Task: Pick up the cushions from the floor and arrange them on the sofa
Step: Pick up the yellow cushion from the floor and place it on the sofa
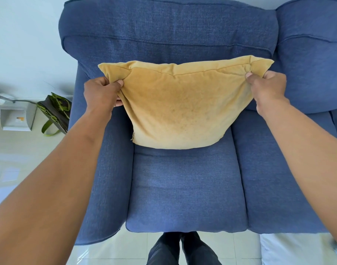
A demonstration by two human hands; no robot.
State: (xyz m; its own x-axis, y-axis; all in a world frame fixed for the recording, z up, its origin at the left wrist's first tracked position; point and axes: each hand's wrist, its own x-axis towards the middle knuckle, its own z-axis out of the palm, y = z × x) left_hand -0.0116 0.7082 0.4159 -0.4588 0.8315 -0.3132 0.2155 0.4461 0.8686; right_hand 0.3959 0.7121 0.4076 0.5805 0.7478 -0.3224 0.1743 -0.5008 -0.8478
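A mustard-yellow cushion [181,108] stands upright on the seat of the blue sofa [184,188], its lower edge on the seat cushion and its top near the backrest. My left hand [101,93] pinches the cushion's upper left corner. My right hand [267,87] pinches the upper right corner. Both hands hold the top edge stretched between them. No other cushion is in view.
The sofa's left armrest [104,169] and a second seat [278,169] flank the middle seat. A green-strapped bag [55,113] and a white box [15,117] lie on the tiled floor at the left. My legs [183,249] stand at the sofa's front edge.
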